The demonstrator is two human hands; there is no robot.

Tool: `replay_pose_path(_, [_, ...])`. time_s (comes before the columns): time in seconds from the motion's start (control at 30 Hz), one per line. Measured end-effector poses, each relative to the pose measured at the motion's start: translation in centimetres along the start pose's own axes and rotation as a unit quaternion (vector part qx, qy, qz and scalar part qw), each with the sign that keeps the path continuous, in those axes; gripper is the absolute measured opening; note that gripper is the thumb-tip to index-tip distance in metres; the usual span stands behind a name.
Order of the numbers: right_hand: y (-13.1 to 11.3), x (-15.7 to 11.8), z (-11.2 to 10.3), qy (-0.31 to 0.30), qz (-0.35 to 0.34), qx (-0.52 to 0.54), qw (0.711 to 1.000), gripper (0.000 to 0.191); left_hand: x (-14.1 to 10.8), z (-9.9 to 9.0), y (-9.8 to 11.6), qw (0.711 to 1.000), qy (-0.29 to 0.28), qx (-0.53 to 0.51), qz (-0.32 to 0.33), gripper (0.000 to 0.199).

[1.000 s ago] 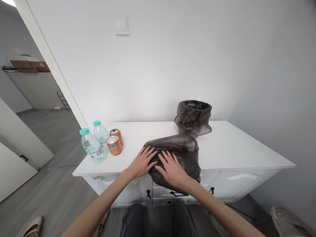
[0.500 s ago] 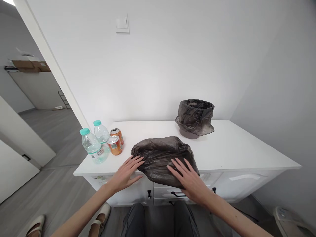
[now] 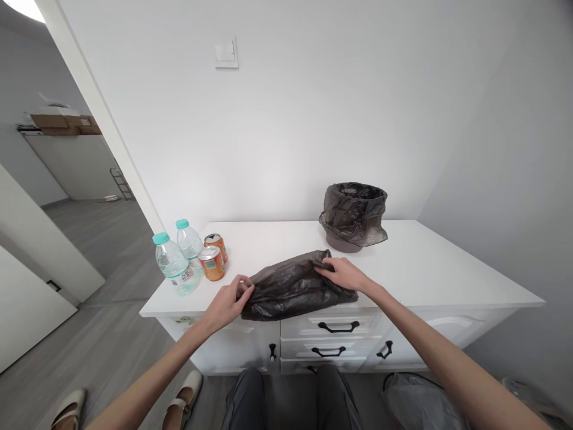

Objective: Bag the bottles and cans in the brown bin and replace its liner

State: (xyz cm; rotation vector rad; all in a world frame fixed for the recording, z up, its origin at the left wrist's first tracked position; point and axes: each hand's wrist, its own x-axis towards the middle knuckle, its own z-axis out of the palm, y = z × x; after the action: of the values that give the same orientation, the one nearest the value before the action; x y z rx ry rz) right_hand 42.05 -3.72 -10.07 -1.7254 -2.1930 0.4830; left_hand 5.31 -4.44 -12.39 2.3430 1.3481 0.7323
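Observation:
A crumpled dark plastic bag (image 3: pixel 290 289) lies at the front edge of the white cabinet top, its lower side hanging slightly over. At its left end my left hand (image 3: pixel 230 303) pinches the plastic between thumb and fingers. My right hand (image 3: pixel 342 275) is closed on the bag's upper right corner. Behind and to the right, a round bin (image 3: pixel 344 243) stands lined with another dark bag (image 3: pixel 353 215), which is folded over its rim.
Two clear bottles with teal caps (image 3: pixel 173 263) (image 3: pixel 188 242) and two orange cans (image 3: pixel 212 266) (image 3: pixel 216 243) stand at the cabinet top's left end. Black handles (image 3: pixel 339 327) stick out from the drawers below. A person's shoes (image 3: pixel 183 400) show at lower left.
Both hands have gone from lying spread on the bag to gripping its ends. The bag is narrower, and its lower edge has come up towards the cabinet's edge.

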Motion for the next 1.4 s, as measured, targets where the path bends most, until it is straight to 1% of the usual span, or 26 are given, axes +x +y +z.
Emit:
replay_pose_path(0.03, [0.0,1.0,-0.2,0.014,0.032,-0.027,0.999,0.035,0.3,0.0,0.2,0.999,0.029,0.018,0.005,0.032])
replay_pose_path(0.1, [-0.4,2.4,-0.6,0.042,0.072,-0.057,0.995,0.033,0.7,0.1,0.9,0.992,0.094,0.069,0.046,0.035])
replay_pose_path(0.13, [-0.8,2.8,-0.5,0.058,0.080,-0.061,0.993,0.037,0.8,0.2,1.3,0.985,0.118,0.096,0.078,0.037])
replay_pose_path(0.17, [-1.4,3.0,-0.3,0.079,0.076,-0.063,0.992,0.042,0.9,0.3,1.7,0.978,0.128,0.119,0.113,0.039])
replay_pose_path(0.23, [-3.1,2.7,1.1,0.133,0.026,-0.070,0.988,0.052,0.9,0.9,2.1,0.966,0.114,0.159,0.172,0.043])
replay_pose_path(0.27, [-4.1,2.4,2.1,0.161,-0.025,-0.076,0.984,0.055,1.0,1.4,1.9,0.961,0.096,0.175,0.190,0.045])
replay_pose_path(0.3, [-5.2,2.1,3.4,0.175,-0.085,-0.082,0.977,0.056,1.1,1.9,1.5,0.959,0.078,0.191,0.197,0.048])
replay_pose_path(0.37, [-6.9,1.9,6.1,0.174,-0.176,-0.098,0.964,0.056,1.8,3.2,0.1,0.958,0.045,0.218,0.182,0.054])
replay_pose_path(0.4, [-7.6,2.0,7.4,0.162,-0.195,-0.108,0.961,0.058,2.2,3.9,-0.8,0.959,0.029,0.229,0.164,0.055])
replay_pose_path(0.47, [-8.0,2.8,9.1,0.124,-0.189,-0.114,0.967,0.062,3.2,5.2,-2.6,0.963,0.000,0.243,0.121,0.056])
replay_pose_path(0.5, [-7.9,3.4,9.5,0.101,-0.168,-0.108,0.975,0.064,3.5,5.7,-3.5,0.964,-0.010,0.245,0.103,0.056])
replay_pose_path(0.57, [-6.8,4.7,9.6,0.056,-0.113,-0.076,0.989,0.066,3.8,6.5,-5.0,0.965,-0.019,0.247,0.086,0.055])
replay_pose_path(0.67, [-3.9,6.1,8.8,0.011,-0.046,-0.029,0.998,0.067,2.8,6.6,-6.6,0.964,-0.026,0.246,0.098,0.056])
replay_pose_path(0.73, [-1.5,6.6,8.2,0.004,-0.025,-0.026,0.999,0.068,1.6,6.1,-7.2,0.963,-0.035,0.243,0.109,0.057])
replay_pose_path(0.83, [1.5,7.1,7.8,0.004,-0.020,-0.044,0.999,0.067,-0.3,4.8,-7.3,0.964,-0.041,0.230,0.128,0.060])
replay_pose_path(0.9, [2.5,7.1,7.6,0.003,-0.023,-0.051,0.998,0.065,-1.3,3.8,-7.0,0.962,-0.054,0.220,0.151,0.066])
replay_pose_path(0.97, [2.4,6.6,7.5,0.013,-0.030,-0.052,0.998,0.065,-2.2,2.6,-6.7,0.959,-0.073,0.209,0.177,0.077])
replay_pose_path(1.03, [1.1,5.2,7.5,0.035,-0.068,-0.048,0.996,0.066,-3.2,1.5,-6.3,0.957,-0.082,0.196,0.200,0.080])
replay_pose_path(1.1, [-1.1,2.8,7.9,0.051,-0.147,-0.032,0.987,0.068,-4.2,0.4,-5.3,0.957,-0.068,0.182,0.214,0.080])
replay_pose_path(1.17, [-3.7,-0.1,8.9,0.030,-0.240,-0.008,0.970,0.076,-4.9,-0.7,-3.4,0.960,-0.041,0.168,0.222,0.087])
replay_pose_path(1.2, [-4.9,-1.6,9.5,0.018,-0.270,0.006,0.963,0.084,-5.2,-1.2,-2.1,0.960,-0.029,0.159,0.226,0.089])
replay_pose_path(1.23, [-5.9,-2.8,10.2,0.016,-0.278,0.021,0.960,0.093,-5.3,-1.6,-0.6,0.961,-0.017,0.149,0.233,0.087])
replay_pose_path(1.27, [-6.8,-3.8,10.9,0.022,-0.268,0.043,0.962,0.090,-5.3,-2.0,1.0,0.961,-0.003,0.139,0.240,0.081])
replay_pose_path(1.3, [-7.4,-4.5,11.5,0.029,-0.247,0.073,0.966,0.081,-5.1,-2.2,2.7,0.960,0.014,0.131,0.247,0.074])
replay_pose_path(1.37, [-7.9,-4.8,12.3,0.056,-0.173,0.150,0.972,0.063,-4.5,-2.3,5.8,0.960,0.057,0.128,0.243,0.062])
replay_pose_path(1.4, [-7.8,-4.5,12.4,0.072,-0.129,0.190,0.970,0.058,-4.0,-2.1,7.1,0.959,0.075,0.133,0.238,0.059])
